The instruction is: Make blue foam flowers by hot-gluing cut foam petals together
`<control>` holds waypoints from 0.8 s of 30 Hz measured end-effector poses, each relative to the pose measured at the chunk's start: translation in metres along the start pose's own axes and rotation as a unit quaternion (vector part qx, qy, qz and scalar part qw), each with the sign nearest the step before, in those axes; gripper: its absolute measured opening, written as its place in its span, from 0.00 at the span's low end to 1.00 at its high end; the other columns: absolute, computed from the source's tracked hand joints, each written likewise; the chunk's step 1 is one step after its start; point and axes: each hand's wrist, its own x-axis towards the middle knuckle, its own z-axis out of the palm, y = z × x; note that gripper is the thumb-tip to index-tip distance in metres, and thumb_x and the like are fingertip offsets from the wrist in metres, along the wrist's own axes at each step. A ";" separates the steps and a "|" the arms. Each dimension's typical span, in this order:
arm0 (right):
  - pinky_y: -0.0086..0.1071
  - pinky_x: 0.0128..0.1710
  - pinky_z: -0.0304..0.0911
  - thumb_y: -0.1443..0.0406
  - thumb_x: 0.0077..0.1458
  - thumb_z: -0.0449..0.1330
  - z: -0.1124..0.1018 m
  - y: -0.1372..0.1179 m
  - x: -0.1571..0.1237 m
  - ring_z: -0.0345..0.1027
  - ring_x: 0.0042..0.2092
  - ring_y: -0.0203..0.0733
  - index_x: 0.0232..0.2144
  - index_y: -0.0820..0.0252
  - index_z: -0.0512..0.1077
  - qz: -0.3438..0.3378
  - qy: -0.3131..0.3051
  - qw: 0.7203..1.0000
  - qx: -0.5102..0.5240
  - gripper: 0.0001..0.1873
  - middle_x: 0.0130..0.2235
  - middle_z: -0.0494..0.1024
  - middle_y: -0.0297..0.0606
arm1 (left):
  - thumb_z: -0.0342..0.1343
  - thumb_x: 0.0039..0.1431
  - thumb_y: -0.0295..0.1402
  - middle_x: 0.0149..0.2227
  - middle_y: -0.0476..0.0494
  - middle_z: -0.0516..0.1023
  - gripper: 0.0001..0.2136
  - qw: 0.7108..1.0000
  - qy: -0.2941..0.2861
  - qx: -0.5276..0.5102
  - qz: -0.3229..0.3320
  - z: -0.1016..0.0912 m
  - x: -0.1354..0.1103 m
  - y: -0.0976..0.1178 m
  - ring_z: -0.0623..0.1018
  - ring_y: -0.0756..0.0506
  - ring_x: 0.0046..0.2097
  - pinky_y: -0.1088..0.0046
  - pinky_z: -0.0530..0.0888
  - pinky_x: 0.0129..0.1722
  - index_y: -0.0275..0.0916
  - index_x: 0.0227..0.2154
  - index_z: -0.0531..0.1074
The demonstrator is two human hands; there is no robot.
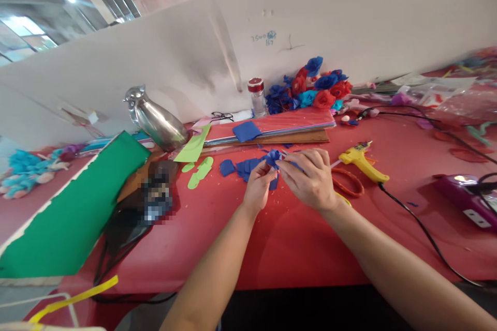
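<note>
Above the middle of the red table, my left hand (258, 186) pinches a small blue paper flower (273, 157) from below. My right hand (310, 178) is closed just to its right, with the fingertips at the flower's edge. A thin light piece shows by those fingertips, too small to name. Blue paper pieces (245, 167) lie behind and left of my left hand. Light green paper cutouts (201, 171) rest further left. Right of my right hand lies a yellow glue gun (364, 161), and beside it is an orange-handled tool (349, 184), partly hidden by my hand.
A stack of coloured paper sheets (303, 123) lies behind my hands, with finished paper flowers (322, 85), a glass jar (257, 97) and a metal jug (157, 119) near the wall. A green board (77, 207) leans left. A black cord (415, 232) crosses the right side.
</note>
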 end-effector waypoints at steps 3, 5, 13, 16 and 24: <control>0.41 0.43 0.54 0.68 0.57 0.59 -0.001 0.000 0.001 0.65 0.42 0.43 0.42 0.47 0.74 -0.004 -0.006 1.000 -0.010 0.12 0.39 0.79 0.33 | 0.66 0.42 0.31 0.28 0.51 0.75 0.07 1.000 0.004 0.004 -0.001 0.001 0.000 0.000 0.70 0.52 0.31 0.73 0.65 0.39 0.40 0.27 0.76; 0.40 0.43 0.54 0.68 0.57 0.59 -0.001 -0.001 0.002 0.65 0.41 0.43 0.40 0.48 0.74 -0.008 0.001 1.000 -0.011 0.10 0.38 0.79 0.33 | 0.66 0.42 0.31 0.27 0.51 0.75 0.07 1.000 0.002 0.009 -0.002 0.001 0.000 0.000 0.70 0.52 0.32 0.73 0.65 0.40 0.40 0.26 0.76; 0.41 0.41 0.55 0.67 0.56 0.60 0.003 -0.009 0.005 0.67 0.38 0.43 0.37 0.51 0.73 0.040 0.032 0.998 0.043 0.06 0.34 0.80 0.33 | 0.67 0.42 0.34 0.29 0.51 0.75 0.08 0.999 -0.022 0.014 0.024 -0.001 0.000 -0.003 0.70 0.50 0.33 0.72 0.65 0.40 0.40 0.26 0.76; 0.40 0.40 0.55 0.67 0.57 0.60 0.003 -0.010 0.005 0.67 0.37 0.43 0.35 0.52 0.72 0.035 0.033 0.998 0.036 0.04 0.33 0.80 0.32 | 0.67 0.42 0.34 0.27 0.51 0.74 0.08 0.999 -0.026 0.013 0.030 -0.002 0.000 -0.003 0.69 0.50 0.32 0.72 0.64 0.40 0.41 0.26 0.76; 0.38 0.36 0.58 0.66 0.55 0.62 0.005 -0.008 0.005 0.67 0.35 0.43 0.34 0.55 0.71 0.076 0.049 0.995 0.035 0.03 0.34 0.80 0.36 | 0.68 0.41 0.37 0.25 0.52 0.71 0.10 0.999 -0.031 -0.022 0.021 -0.005 0.001 -0.003 0.67 0.53 0.29 0.74 0.64 0.36 0.39 0.25 0.75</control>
